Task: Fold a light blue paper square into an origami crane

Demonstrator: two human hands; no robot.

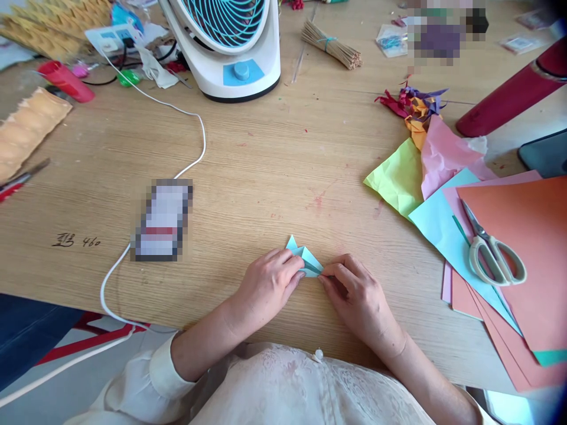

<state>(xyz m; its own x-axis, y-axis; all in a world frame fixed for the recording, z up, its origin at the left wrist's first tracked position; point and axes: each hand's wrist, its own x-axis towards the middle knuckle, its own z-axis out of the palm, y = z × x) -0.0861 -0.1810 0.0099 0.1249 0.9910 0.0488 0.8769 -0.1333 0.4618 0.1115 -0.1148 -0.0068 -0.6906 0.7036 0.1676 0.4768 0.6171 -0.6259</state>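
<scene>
Between my two hands, just above the table near its front edge, is a small piece of folded light-blue paper (311, 262) with pointed corners. My left hand (270, 280) is closed on its left part, fingers over the top and thumb below, so some of the folds are hidden. At the paper's right tip, my right hand (357, 292) pinches with thumb and forefinger. To the right lie a stack of coloured paper sheets (531, 236) and, on top, scissors (496, 254) with pale handles.
A white fan (241, 74) stands at the back. A phone (163, 221) lies left, beside a white cable (201, 127). Yellow-green paper (396, 177), folded paper figures (419, 109), a red flask (509, 94) and a stick bundle (332, 44) occupy the right and back.
</scene>
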